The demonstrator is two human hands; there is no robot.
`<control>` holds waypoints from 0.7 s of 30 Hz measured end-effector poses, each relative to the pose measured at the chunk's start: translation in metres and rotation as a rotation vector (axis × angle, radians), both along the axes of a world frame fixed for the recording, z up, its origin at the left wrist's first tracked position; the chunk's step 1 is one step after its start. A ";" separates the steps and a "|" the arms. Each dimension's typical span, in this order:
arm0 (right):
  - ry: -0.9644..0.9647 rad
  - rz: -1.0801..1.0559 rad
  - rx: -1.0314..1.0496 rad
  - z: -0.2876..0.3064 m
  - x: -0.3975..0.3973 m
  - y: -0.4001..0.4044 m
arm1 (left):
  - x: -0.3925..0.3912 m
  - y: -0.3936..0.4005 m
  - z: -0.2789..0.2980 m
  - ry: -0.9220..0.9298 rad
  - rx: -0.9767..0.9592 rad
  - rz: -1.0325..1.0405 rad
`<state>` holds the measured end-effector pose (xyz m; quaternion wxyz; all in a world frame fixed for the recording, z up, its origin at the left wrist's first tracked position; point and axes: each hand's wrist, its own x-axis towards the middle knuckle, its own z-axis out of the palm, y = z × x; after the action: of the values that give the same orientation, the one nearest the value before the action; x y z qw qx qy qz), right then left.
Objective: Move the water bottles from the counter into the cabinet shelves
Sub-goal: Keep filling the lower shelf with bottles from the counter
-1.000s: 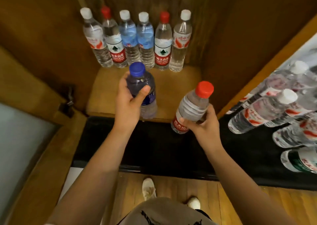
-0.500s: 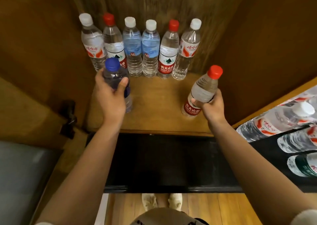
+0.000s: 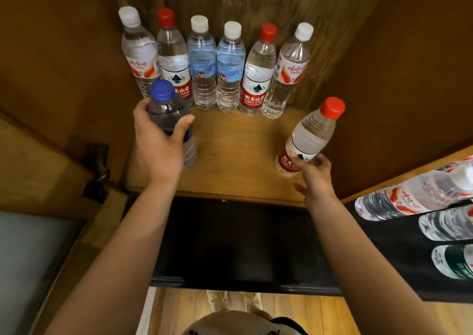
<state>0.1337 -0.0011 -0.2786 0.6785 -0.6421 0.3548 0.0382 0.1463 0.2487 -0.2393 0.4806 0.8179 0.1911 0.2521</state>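
My left hand point(image 3: 158, 140) has its fingers wrapped round the blue-capped bottle point(image 3: 170, 119), upright, its base at or just above the shelf point(image 3: 230, 155), right in front of the left end of the back row point(image 3: 215, 66). My right hand point(image 3: 313, 173) only touches the red-capped bottle point(image 3: 311, 137) low on its label with loosely spread fingertips; I can't tell whether it truly grips. That bottle leans, cap up and to the right toward the cabinet wall, its base on the shelf near my fingers. I judge the coming move is tipping it upright to the left. More bottles point(image 3: 414, 196) lie on the dark surface point(image 3: 243, 240) to my right.
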 end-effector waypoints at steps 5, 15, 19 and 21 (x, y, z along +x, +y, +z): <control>-0.038 -0.061 0.118 0.001 0.001 0.019 | 0.001 -0.003 -0.001 0.015 0.018 0.035; -0.052 -0.179 -0.032 -0.002 0.071 0.016 | 0.000 -0.001 -0.018 0.165 -0.283 0.093; -0.022 -0.150 -0.050 0.004 0.113 0.009 | -0.001 -0.002 -0.036 0.213 -0.504 0.029; -0.024 -0.134 -0.038 0.007 0.129 0.006 | -0.003 -0.002 -0.045 0.203 -0.490 0.033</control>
<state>0.2631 0.0047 -0.2712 0.6716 -0.6301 0.3892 -0.0218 0.1434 0.2470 -0.2842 0.6385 0.6951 0.3068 0.1228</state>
